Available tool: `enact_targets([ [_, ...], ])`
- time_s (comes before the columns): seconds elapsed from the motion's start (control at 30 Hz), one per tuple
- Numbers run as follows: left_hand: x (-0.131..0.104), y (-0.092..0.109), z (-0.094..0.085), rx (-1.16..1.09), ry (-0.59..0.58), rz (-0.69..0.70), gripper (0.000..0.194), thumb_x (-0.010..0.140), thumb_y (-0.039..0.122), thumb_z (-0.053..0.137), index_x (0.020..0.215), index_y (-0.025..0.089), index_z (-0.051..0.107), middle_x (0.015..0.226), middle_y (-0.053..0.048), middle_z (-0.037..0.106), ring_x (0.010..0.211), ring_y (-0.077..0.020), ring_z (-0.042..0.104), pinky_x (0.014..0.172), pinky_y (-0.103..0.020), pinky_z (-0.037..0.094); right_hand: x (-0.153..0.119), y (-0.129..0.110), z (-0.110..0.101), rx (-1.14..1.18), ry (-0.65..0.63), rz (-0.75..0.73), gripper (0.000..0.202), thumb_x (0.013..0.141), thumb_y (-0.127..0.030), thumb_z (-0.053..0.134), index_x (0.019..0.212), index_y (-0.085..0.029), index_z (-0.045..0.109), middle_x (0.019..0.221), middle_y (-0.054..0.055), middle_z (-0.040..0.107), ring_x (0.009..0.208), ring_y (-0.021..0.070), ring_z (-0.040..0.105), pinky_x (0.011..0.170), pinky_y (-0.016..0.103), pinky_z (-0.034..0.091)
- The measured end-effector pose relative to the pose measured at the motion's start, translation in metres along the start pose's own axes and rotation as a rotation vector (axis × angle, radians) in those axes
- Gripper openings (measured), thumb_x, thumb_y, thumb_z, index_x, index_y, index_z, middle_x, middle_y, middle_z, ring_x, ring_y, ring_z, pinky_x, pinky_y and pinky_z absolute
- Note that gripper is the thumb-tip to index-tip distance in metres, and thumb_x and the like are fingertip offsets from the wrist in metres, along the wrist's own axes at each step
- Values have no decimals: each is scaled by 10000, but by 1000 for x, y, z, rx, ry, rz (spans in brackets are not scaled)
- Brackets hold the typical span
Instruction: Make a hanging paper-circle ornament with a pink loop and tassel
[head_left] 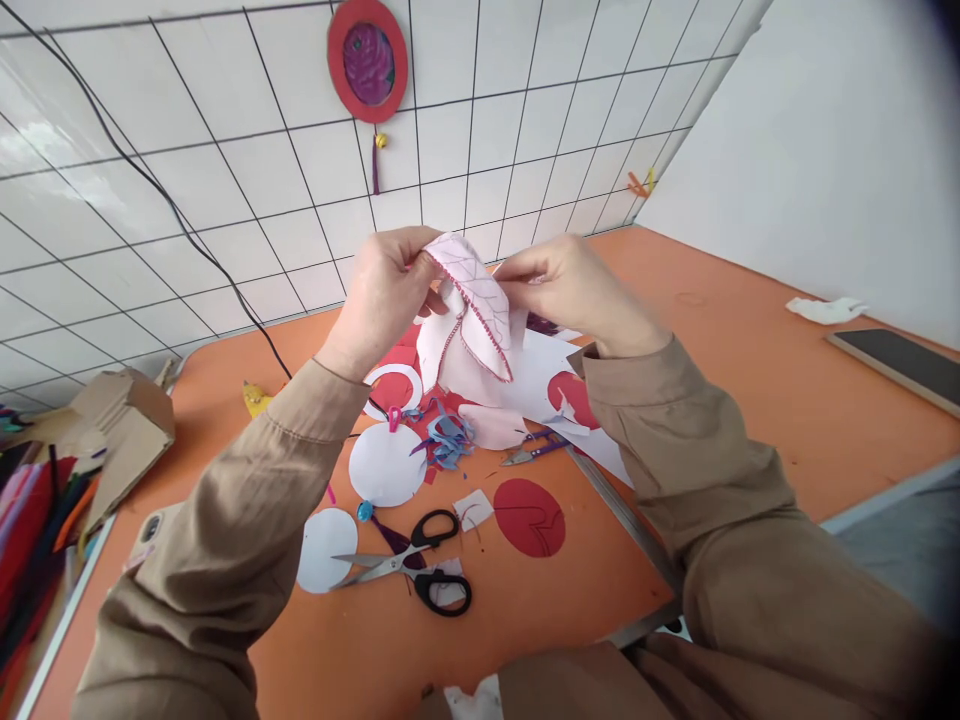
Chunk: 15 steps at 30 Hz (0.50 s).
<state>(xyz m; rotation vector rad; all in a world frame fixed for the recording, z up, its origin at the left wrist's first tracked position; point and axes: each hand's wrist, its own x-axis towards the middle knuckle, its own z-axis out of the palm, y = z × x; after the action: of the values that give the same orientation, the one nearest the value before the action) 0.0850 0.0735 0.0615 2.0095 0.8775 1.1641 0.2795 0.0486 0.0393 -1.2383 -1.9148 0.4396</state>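
Note:
A pale pink cloth with dark red stitched edges and thin drawn lines hangs in the air above the orange table. My left hand pinches its upper left edge between thumb and fingers. On the other side, my right hand has its fingers closed on the cloth's right edge; part of the fingertips is hidden behind the fabric. Below the cloth lie blue scraps, a white disc, a white ring over red paper and small purple-handled snips.
Black-handled scissors lie open nearer me, between a second white disc and a red disc. Cardboard and coloured materials are at the left. A dark tablet-like board lies far right. A framed ornament hangs on the wall.

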Motion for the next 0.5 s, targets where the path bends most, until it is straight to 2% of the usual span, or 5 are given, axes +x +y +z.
enact_targets([
  [0.1,1,-9,-4,24,57,-37,161,883,182,556,771,195,670,666,-22,628,599,-153,645,553,-272,520,1,1,-5,-76,180,-33,197,833,-263,589,647,-212,630,660,28,600,672,189,565,618,340,417],
  [0.17,1,-14,-4,89,99,-18,163,857,156,558,751,200,673,672,-24,610,638,-161,644,609,-289,533,0,-1,-7,-112,235,-17,189,844,-261,569,666,-232,626,705,42,617,764,226,593,685,376,449],
  [0.27,1,-15,-5,312,198,101,226,818,84,515,686,205,653,707,-33,585,747,-182,633,721,-319,516,-3,-6,-11,-179,245,-6,177,837,-243,569,670,-238,627,722,49,634,805,246,606,736,405,467],
  [0.37,2,-8,-5,495,221,139,284,811,65,483,576,207,556,610,-18,473,725,-183,588,739,-330,470,-8,-11,-15,-188,233,-40,171,806,-166,566,658,-226,623,715,49,654,748,227,613,707,403,479],
  [0.5,4,-1,-6,485,186,105,381,844,137,531,497,217,397,525,3,340,643,-169,533,677,-313,448,-10,-9,-18,-119,168,-24,165,839,-251,579,681,-255,627,732,43,644,721,232,609,626,408,483],
])
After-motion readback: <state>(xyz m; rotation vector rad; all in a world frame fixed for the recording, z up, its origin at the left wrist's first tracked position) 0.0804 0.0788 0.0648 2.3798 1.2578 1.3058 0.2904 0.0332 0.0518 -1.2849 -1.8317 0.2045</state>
